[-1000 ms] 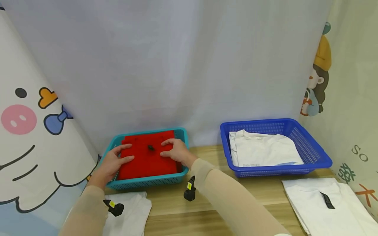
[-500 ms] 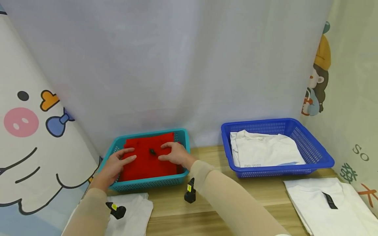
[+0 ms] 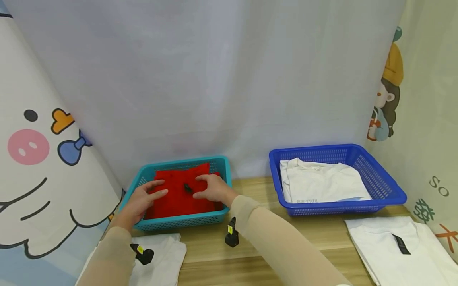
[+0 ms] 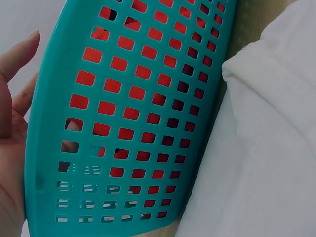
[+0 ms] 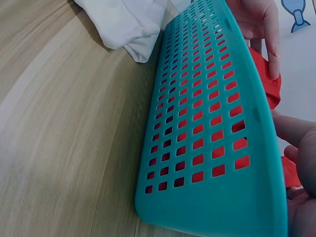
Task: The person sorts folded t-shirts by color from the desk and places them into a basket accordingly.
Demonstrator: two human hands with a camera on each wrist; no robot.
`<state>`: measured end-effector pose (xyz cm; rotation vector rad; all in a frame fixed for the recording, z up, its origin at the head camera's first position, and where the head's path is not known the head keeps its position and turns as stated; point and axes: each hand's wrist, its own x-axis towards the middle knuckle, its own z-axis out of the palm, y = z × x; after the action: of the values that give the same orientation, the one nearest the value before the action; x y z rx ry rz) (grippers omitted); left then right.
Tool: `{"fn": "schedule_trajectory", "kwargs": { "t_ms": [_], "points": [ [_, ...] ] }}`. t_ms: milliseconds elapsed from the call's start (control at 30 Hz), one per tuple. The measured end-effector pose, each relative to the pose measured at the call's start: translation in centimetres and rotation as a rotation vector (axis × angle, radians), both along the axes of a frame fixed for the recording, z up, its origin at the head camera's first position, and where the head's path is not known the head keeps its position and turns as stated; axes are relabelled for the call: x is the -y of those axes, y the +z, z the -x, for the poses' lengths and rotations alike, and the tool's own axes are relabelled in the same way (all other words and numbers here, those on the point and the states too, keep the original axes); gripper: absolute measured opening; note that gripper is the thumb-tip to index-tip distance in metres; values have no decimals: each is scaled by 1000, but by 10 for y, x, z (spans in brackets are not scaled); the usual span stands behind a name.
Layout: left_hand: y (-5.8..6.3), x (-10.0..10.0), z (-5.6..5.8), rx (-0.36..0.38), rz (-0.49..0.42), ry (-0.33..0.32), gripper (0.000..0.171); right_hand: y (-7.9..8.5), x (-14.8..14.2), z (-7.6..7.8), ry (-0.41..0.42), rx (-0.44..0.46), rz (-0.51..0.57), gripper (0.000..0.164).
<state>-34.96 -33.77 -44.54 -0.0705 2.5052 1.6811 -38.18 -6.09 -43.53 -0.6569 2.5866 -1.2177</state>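
My left hand (image 3: 138,200) and right hand (image 3: 214,188) are loosely spread, gripping nothing I can see; the red cloth (image 3: 173,201) lies between, in the basket (image 3: 184,219), left's three o'clock, right's nine.

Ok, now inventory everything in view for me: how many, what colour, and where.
teal basket: 1, teal, table, left of centre
red cloth: 1+, red, inside teal basket
dark item: 1, dark, on red cloth
blue basket: 1, blue, table, right
white shirt: 1+, white, in blue basket
folded garment: 1+, white, table, front right
black label: 1, black, on folded garment
white cloth: 1+, white, table, front left
table: 1, light wood, under baskets
backdrop: 1, pale grey, behind
printed sheets: 2, pale, either side
black devices: 2, black, beside the sleeves
sleeves: 2, beige, both arms
left grip: 1, bare, red cloth's left side
right grip: 1, bare, red cloth's right side
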Motion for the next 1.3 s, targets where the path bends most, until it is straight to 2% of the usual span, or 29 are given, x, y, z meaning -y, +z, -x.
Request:
{"fn": "schedule_trajectory", "kwargs": {
  "t_ms": [200,333,500,667,867,1067,1167,1300],
  "points": [
    [2,-5,-3,-5,0,7,81,-2,-5,-2,-3,3,-6,64],
    [3,-9,-4,-21,13,11,78,-3,-9,-3,-13,-9,-4,62],
    [11,-15,-9,-84,166,23,70,2,-18,-6,-9,-57,6,59],
    [21,-21,-24,-209,315,-20,65,16,-40,-16,32,-84,29,62],
    [31,-33,-55,-395,503,-93,62,27,-81,-40,109,-168,-16,69],
    [35,-43,-99,-563,629,-133,61,23,-118,-68,161,-306,-85,80],
    [32,-44,-124,-593,686,-136,60,18,-134,-85,194,-357,-95,84],
    [26,-42,-153,-556,752,-119,59,11,-150,-109,258,-417,-102,86]
  ]
}}
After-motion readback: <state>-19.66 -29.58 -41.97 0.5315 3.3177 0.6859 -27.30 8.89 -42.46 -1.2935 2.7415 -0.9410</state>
